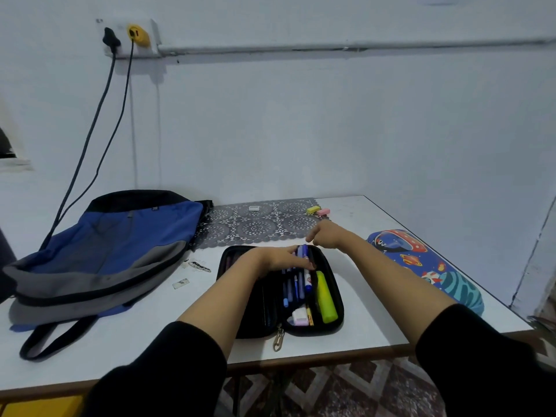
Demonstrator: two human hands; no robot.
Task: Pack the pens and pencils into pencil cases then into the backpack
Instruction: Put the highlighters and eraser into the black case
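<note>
An open black pencil case (337, 296) lies on the white table, holding several blue pens (296, 288), a yellow highlighter (325, 297), a white eraser (299, 316) and a yellow pencil stub. My left hand (282, 258) lies flat over the far half of the case, fingers pressing on the pens' upper ends. My right hand (326, 234) hovers just beyond the case's far right corner, fingers loosely curled and holding nothing. A blue, grey and black backpack (105, 254) lies flat at the left. A second pencil case (427, 266), blue with a space print, lies at the right.
A grey lace mat (255, 224) covers the table's back, with a small white eraser (254, 208), a yellow eraser (313, 209) and a pink eraser (323, 211) on it. Paper scraps (197, 266) lie between backpack and case. Two cables hang from wall sockets behind the backpack.
</note>
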